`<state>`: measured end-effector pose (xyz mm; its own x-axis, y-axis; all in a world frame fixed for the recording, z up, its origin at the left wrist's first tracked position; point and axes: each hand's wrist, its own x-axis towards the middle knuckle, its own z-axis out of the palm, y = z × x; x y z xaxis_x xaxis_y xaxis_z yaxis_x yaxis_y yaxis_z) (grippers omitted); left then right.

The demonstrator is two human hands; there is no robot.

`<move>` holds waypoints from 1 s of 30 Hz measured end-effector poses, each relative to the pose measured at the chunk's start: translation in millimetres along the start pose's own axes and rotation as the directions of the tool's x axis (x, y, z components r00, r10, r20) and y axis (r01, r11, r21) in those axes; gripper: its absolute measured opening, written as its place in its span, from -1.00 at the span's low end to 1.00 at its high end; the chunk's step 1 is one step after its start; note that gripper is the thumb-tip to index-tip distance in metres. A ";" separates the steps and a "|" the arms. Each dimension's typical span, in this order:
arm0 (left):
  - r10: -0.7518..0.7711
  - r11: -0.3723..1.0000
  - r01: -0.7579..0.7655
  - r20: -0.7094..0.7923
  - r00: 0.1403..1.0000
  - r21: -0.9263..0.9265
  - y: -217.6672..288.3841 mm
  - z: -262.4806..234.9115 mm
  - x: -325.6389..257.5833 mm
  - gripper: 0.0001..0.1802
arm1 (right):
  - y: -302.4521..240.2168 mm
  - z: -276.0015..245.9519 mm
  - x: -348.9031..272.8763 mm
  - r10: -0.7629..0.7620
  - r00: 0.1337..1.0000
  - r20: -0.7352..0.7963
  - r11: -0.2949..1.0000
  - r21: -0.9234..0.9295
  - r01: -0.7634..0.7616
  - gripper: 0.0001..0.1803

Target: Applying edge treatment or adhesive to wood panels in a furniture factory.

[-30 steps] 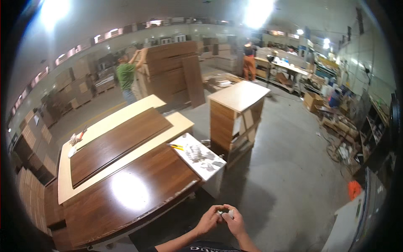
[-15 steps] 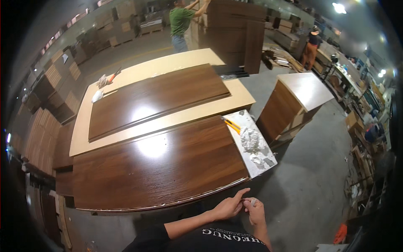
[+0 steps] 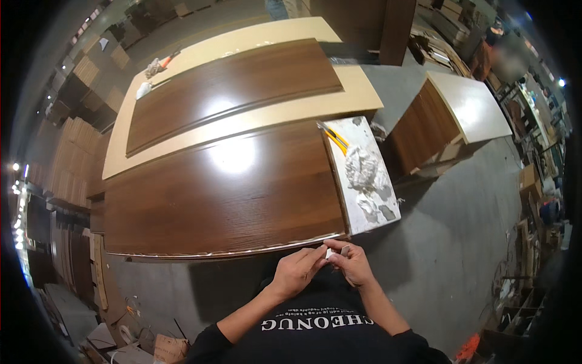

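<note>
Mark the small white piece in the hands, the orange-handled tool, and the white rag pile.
White piece [image 3: 329, 253], head view: its middle, between both hands' fingertips.
Orange tool [image 3: 335, 139], head view: mid-handle, on the white board's far end.
Rag pile [image 3: 362, 168], head view: centre of the crumpled heap on the white board.

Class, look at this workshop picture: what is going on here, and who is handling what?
A person stands at the near edge of a dark wood panel on a workbench. Both hands, the left hand and the right hand, meet in front of the chest and pinch a small white piece between the fingertips. Beside the panel lies a white board with lumps of white filler and an orange-handled tool.
</note>
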<state>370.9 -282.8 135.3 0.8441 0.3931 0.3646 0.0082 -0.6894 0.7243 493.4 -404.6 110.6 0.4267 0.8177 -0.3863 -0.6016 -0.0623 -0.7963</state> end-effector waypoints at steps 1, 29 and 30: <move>-0.023 0.999 0.024 0.028 0.999 -0.034 3.5 5.6 -1.1 -0.63 | 3.3 -7.8 -0.3 -0.039 0.999 -0.014 0.999 0.004 0.039 -0.71; -0.298 0.953 0.296 0.016 0.955 0.059 11.5 77.6 -35.4 -0.74 | 13.3 -48.7 -9.7 -0.096 0.994 0.045 0.902 -0.419 0.106 -0.83; -0.306 0.950 0.304 0.022 0.952 0.066 11.6 77.7 -35.0 -0.75 | 15.2 -49.1 -10.1 -0.073 0.997 0.036 0.925 -0.372 0.081 -0.83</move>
<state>383.1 -351.8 85.5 0.8125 0.5720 0.1122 0.3003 -0.5757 0.7605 513.1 -441.9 79.5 0.4453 0.8400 -0.3100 -0.2703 -0.2040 -0.9409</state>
